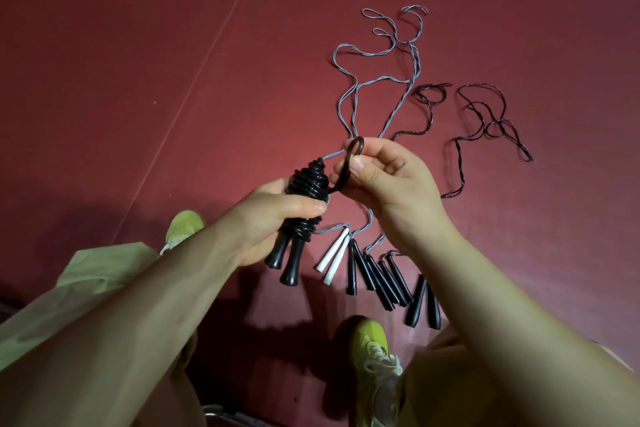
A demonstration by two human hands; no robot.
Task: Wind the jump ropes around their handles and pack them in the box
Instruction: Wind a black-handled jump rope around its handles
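- A pair of black handles (289, 253) is being gripped by the left hand (273, 218), with the fingers and thumb curled round the coils of black rope (310, 184) already wound about their upper part
- The bundle is being held tilted above the red floor (138, 80), with the flared handle ends pointing down toward the person's feet
- The free end of that black rope is being pinched as a loop (351, 156) between the thumb and fingertips of the right hand (388, 180), just beside the top of the wound bundle
- The other jump ropes are lying on the floor beneath and beyond the hands, their handles gathered in a rough row near the person's feet
- A pair of white handles (333, 255) is lying at the left of that row, and a grey rope (349, 94) is trailing away from the row in loose curves across the floor
- Several black handles (377, 279) are being shown side by side to the right of the white pair, partly hidden behind the right forearm
- Dark ropes (485, 114) are sprawling in loose tangles further out on the floor, to the right of the grey one
- Two yellow-green shoes (370, 340) are being seen on the floor, one under each forearm
- The box cannot be made out
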